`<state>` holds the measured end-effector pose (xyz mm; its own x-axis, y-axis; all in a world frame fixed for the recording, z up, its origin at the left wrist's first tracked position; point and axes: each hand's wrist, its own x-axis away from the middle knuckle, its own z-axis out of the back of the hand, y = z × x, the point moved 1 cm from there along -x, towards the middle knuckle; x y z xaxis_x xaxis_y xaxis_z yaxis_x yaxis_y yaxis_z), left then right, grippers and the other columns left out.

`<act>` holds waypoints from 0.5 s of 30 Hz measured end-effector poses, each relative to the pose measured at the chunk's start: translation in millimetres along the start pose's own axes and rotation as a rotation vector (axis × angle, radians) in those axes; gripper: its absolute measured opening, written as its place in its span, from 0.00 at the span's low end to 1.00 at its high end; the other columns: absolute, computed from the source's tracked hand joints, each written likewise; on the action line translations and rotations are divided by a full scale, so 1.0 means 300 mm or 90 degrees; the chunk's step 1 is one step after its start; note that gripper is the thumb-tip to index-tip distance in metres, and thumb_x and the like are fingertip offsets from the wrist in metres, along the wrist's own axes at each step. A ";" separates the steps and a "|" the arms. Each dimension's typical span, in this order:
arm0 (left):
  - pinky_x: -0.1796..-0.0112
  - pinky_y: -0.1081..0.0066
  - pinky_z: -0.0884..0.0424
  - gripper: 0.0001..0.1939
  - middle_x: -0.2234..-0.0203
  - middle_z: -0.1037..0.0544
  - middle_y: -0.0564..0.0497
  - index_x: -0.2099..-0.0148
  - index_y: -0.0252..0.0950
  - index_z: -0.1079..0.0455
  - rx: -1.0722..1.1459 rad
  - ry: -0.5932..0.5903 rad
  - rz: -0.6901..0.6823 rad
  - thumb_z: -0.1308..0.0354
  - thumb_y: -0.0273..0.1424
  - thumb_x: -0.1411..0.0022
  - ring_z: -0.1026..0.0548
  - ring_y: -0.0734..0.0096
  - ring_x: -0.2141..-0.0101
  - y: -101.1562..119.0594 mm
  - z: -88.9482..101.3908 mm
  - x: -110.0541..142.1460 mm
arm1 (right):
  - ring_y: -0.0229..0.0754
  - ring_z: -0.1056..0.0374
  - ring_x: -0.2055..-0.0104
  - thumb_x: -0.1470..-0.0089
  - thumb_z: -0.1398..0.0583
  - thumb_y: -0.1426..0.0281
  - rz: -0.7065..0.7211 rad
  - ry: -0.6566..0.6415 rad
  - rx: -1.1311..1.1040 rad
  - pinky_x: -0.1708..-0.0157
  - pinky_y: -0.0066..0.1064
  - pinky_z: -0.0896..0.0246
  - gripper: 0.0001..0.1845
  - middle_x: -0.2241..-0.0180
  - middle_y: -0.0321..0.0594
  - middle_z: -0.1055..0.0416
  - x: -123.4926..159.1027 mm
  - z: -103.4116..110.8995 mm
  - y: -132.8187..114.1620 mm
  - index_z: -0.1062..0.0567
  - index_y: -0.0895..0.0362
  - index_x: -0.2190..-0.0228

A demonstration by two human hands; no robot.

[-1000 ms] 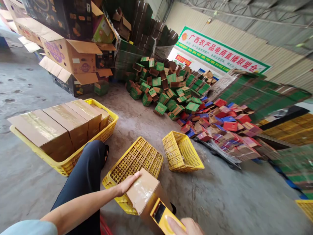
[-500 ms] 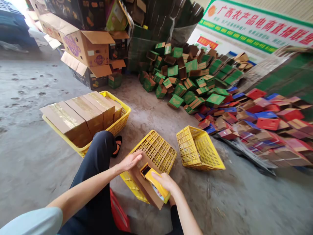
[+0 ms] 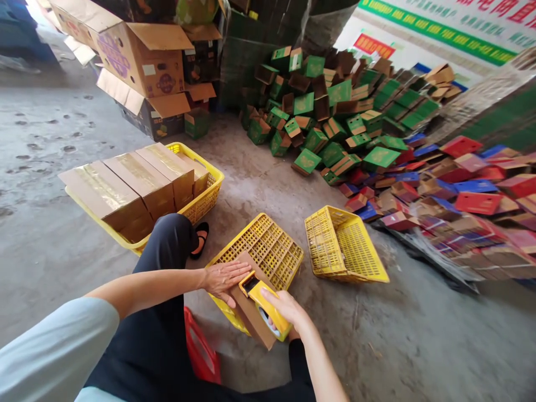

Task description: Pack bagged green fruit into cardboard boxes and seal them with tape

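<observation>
A flat-looking brown cardboard box [image 3: 250,315] rests on an upturned yellow plastic crate [image 3: 268,241] between my legs. My left hand [image 3: 228,279] lies flat across the far left part of the cardboard, fingers stretched out. In my right hand [image 3: 281,310] is a yellow tape dispenser [image 3: 263,296], fingers wrapped around its body. The dispenser's dark front end touches the cardboard right beside my left fingertips. A roll of tape shows partly on its lower side. The underside of the box is hidden.
A yellow crate [image 3: 215,192] holding several taped cardboard boxes [image 3: 140,177] stands at my left. Another yellow crate [image 3: 360,251] sits tilted to the right. Green boxes [image 3: 307,160] and red and blue boxes [image 3: 477,202] lie heaped beyond. A red bag [image 3: 201,354] is by my leg.
My left hand has slid farther over the cardboard and flattened, close to the dispenser. The dispenser has barely moved. The view has tipped slightly downward.
</observation>
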<state>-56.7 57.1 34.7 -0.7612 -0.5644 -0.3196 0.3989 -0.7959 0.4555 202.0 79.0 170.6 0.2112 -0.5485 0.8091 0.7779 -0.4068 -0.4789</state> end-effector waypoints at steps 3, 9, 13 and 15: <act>0.28 0.49 0.56 0.56 0.25 0.54 0.27 0.21 0.24 0.65 0.013 -0.002 -0.005 0.46 0.59 0.30 0.54 0.43 0.26 -0.006 -0.003 0.002 | 0.42 0.29 0.83 0.33 0.45 0.47 0.002 -0.006 0.006 0.78 0.30 0.32 0.28 0.85 0.40 0.28 -0.003 0.002 0.015 0.28 0.56 0.75; 0.28 0.49 0.57 0.56 0.25 0.54 0.29 0.21 0.27 0.64 0.042 -0.014 0.003 0.45 0.58 0.31 0.53 0.42 0.26 -0.020 -0.016 -0.003 | 0.45 0.27 0.80 0.36 0.45 0.44 0.023 -0.016 -0.017 0.76 0.34 0.28 0.29 0.82 0.41 0.26 -0.001 0.001 0.063 0.28 0.56 0.70; 0.28 0.48 0.56 0.55 0.25 0.54 0.28 0.21 0.26 0.63 0.042 -0.024 -0.014 0.46 0.59 0.31 0.55 0.42 0.26 -0.025 -0.022 -0.007 | 0.45 0.27 0.80 0.37 0.44 0.44 0.012 -0.017 0.001 0.76 0.34 0.28 0.28 0.81 0.40 0.26 0.047 0.021 0.092 0.27 0.57 0.69; 0.28 0.48 0.56 0.55 0.25 0.53 0.28 0.21 0.25 0.63 0.037 -0.025 -0.020 0.46 0.59 0.31 0.55 0.42 0.26 -0.027 -0.026 -0.007 | 0.44 0.27 0.80 0.38 0.44 0.43 0.003 -0.015 -0.015 0.77 0.33 0.29 0.28 0.82 0.39 0.26 0.085 0.034 0.114 0.28 0.56 0.68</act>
<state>-54.2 63.0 25.3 -0.7933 -0.5289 -0.3017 0.3449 -0.7986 0.4932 240.1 58.4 178.3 0.2292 -0.5336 0.8141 0.7626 -0.4213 -0.4908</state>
